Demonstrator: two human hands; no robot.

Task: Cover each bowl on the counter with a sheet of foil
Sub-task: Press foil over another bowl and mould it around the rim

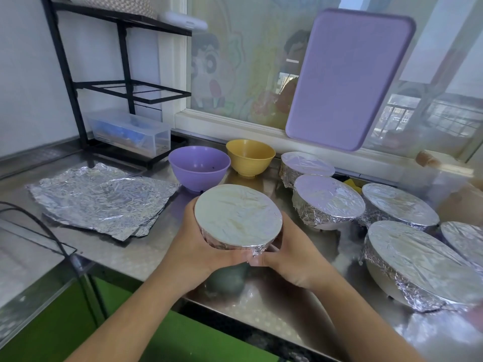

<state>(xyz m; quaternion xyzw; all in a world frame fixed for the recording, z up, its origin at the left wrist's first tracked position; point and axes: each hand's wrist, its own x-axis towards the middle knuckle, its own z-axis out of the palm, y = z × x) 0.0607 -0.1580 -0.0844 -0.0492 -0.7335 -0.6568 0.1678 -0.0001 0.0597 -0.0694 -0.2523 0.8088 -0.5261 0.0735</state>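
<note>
I hold a foil-covered bowl (238,216) above the steel counter (125,259), tilted towards me. My left hand (194,246) cups its left side and underside. My right hand (285,259) grips its lower right, fingers curled on the foil edge. Behind it stand an uncovered purple bowl (199,167) and an uncovered yellow bowl (250,155). Loose crumpled foil sheets (100,198) lie stacked at the left. Several foil-covered bowls (328,199) sit at the right, the nearest one large (420,262).
A purple cutting board (347,79) leans against the window. A black wire rack (122,87) and a clear plastic box (130,131) stand at the back left. A black cable (49,231) runs over the counter's left edge.
</note>
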